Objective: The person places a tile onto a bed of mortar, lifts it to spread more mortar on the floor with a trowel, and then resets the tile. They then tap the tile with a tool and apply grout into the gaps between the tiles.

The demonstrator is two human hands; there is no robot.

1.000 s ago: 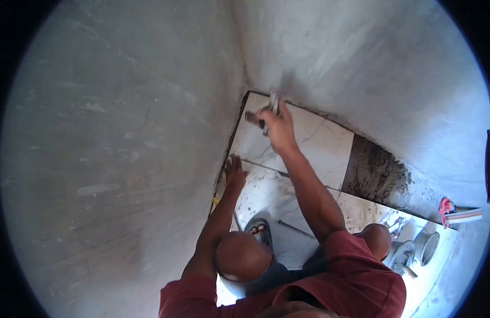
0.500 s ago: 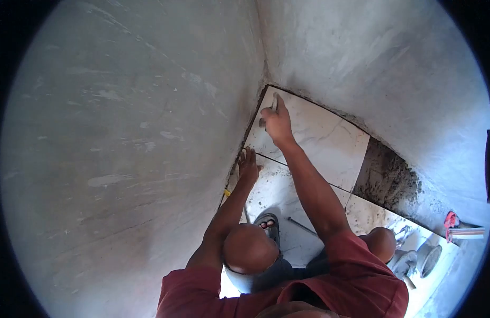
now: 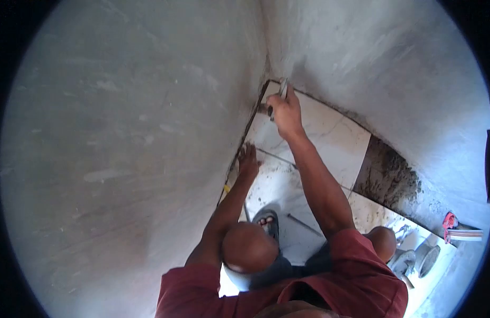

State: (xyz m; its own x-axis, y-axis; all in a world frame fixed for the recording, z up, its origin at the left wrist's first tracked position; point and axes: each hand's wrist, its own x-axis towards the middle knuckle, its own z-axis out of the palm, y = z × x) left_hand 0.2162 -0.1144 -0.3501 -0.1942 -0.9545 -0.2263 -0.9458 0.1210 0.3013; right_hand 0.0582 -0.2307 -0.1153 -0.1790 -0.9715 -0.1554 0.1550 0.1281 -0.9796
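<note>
Near the corner, my right hand (image 3: 288, 117) is wrapped round a short hand tool (image 3: 283, 88). A grey metal part sticks up past the fingers and a darker end points left; its exact kind is not clear. Beneath it lies a pale marbled floor tile (image 3: 330, 132), set close to both walls. My left hand (image 3: 248, 161) lies with fingers stretched at the left wall's foot, over the joint between that tile and the nearer tile (image 3: 271, 183). Nothing shows in the left hand.
A patch of rough dark mortar (image 3: 388, 172) lies beside the tile's right edge. A thin rod (image 3: 304, 224) rests near my sandalled foot (image 3: 267, 221). At the right are a round metal container (image 3: 428, 261) and a red item (image 3: 450, 222) by striped strips (image 3: 465, 234). Plastered walls (image 3: 123, 132) meet ahead.
My right hand has moved slightly up and right with the tool, which has turned in view. My left hand stays almost in place.
</note>
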